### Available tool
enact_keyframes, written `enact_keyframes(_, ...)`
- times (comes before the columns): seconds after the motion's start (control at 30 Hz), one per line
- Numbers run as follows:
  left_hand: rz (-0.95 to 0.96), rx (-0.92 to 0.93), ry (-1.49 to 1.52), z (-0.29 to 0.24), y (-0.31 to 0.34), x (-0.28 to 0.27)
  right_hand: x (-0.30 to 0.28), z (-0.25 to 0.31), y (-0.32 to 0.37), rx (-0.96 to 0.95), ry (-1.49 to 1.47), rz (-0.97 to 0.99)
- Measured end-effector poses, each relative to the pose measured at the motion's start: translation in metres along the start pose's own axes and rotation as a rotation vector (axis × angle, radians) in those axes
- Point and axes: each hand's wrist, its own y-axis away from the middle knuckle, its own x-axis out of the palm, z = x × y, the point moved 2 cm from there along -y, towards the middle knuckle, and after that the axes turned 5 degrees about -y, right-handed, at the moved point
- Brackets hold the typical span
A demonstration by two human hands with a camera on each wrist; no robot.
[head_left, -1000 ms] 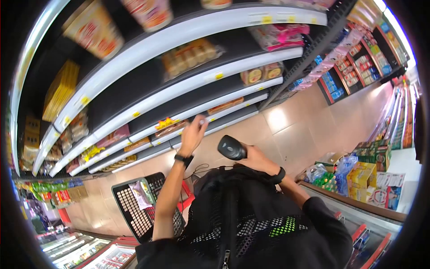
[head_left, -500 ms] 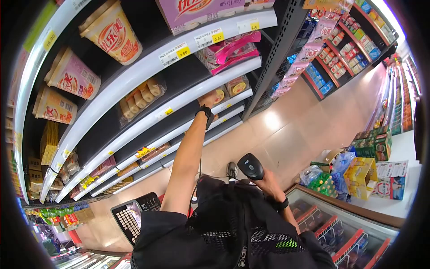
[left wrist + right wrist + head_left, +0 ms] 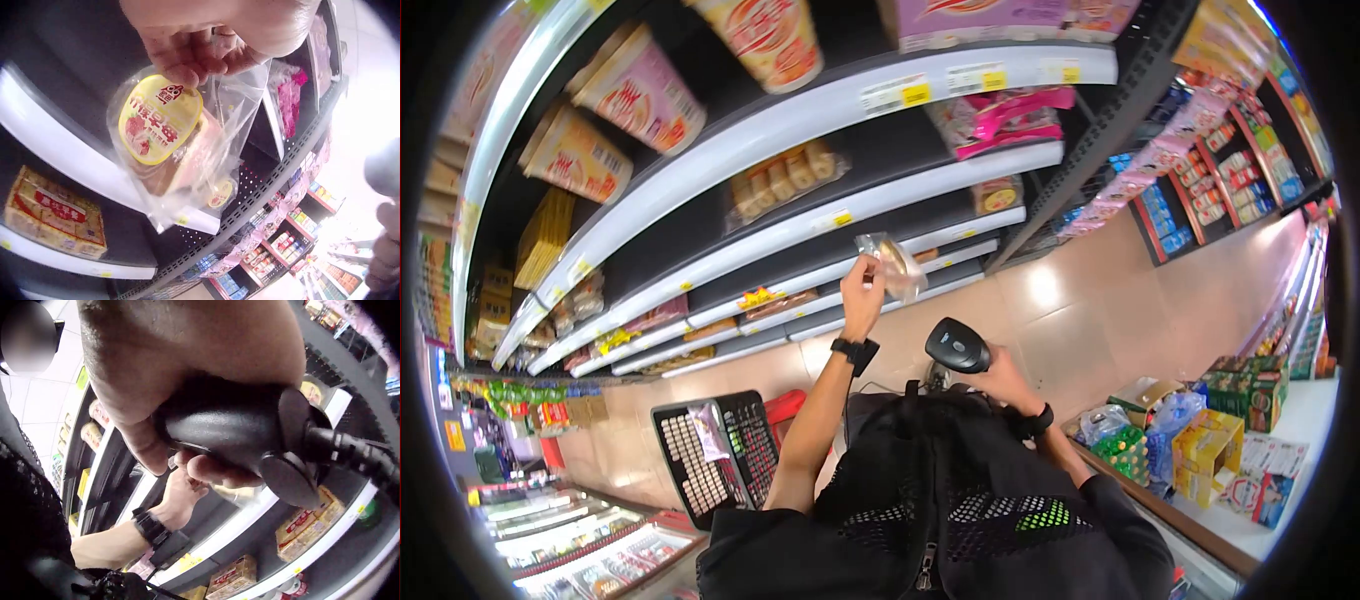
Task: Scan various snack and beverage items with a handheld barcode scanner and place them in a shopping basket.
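My left hand pinches the top of a clear plastic bag of cake, held out in front of the lower shelves. In the left wrist view the bagged cake has a yellow label with strawberries, and the fingers are curled at the bag's upper edge. My right hand grips a black handheld barcode scanner in front of the body. A cable runs from the scanner in the right wrist view. A similar cake pack sits at the right end of a shelf.
Shelves rise ahead, with cup drinks, a bag of bread rolls and a pink package. A dark shelf upright stands at their right end. A basket is on the floor at left; cartons sit at right.
My left hand reached to the cake packs on the shelf, took hold of one and drew it back. One pack now shows where two stood. The right hand keeps its grip on the scanner.
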Motion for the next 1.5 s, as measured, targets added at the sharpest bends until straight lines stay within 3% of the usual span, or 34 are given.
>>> enact_keyframes(0.07,0.034,-0.263,0.305,0.022,0.026,-0.04,0.011,-0.009,-0.02,-0.069,0.032,0.107)
enact_keyframes(0.13,0.024,-0.356,0.405,0.031,0.05,-0.088,0.03,-0.002,-0.039,-0.071,0.107,0.236)
enact_keyframes(0.23,-0.025,-0.447,0.843,0.045,0.091,-0.153,0.076,0.023,-0.06,-0.056,0.125,0.467)
enact_keyframes(0.27,-0.087,-0.582,0.978,0.047,0.107,-0.175,0.093,0.03,-0.065,-0.053,0.127,0.56)
enact_keyframes(0.4,-0.338,-0.52,1.265,0.041,0.15,-0.247,0.17,0.045,-0.075,-0.176,0.099,0.786)
enact_keyframes(0.63,-0.628,-0.329,1.236,0.071,0.23,-0.355,0.313,0.07,-0.072,-0.19,0.235,1.109)
enact_keyframes(0.73,-0.739,-0.296,1.044,0.059,0.267,-0.401,0.357,0.062,-0.07,-0.178,0.229,1.16)
enact_keyframes(0.83,-0.894,-0.418,0.686,0.076,0.311,-0.449,0.39,0.052,-0.073,-0.165,0.29,1.178)
enact_keyframes(0.93,-0.818,-0.613,-0.263,0.093,0.33,-0.484,0.419,0.051,-0.067,-0.163,0.282,1.164)
enact_keyframes(0.97,-0.682,-0.605,-0.636,0.095,0.331,-0.491,0.427,0.052,-0.065,-0.156,0.28,1.159)
enact_keyframes(1.0,-0.543,-0.628,-0.817,0.093,0.33,-0.494,0.432,0.055,-0.063,-0.151,0.299,1.138)
enact_keyframes(1.13,-0.465,-0.622,-1.011,0.16,0.352,-0.515,0.44,0.055,-0.055,-0.072,0.306,1.062)
enact_keyframes(1.23,-0.566,-0.72,-0.946,0.192,0.361,-0.539,0.436,0.051,-0.051,-0.019,0.341,0.998)
enact_keyframes(1.33,-0.482,-0.911,-1.066,0.219,0.359,-0.564,0.435,0.054,-0.043,0.048,0.344,0.918)
enact_keyframes(1.37,-0.516,-0.834,-1.093,0.224,0.356,-0.568,0.434,0.055,-0.041,0.08,0.337,0.883)
enact_keyframes(1.5,-0.456,-0.855,-1.13,0.266,0.342,-0.59,0.433,0.052,-0.035,0.107,0.352,0.839)
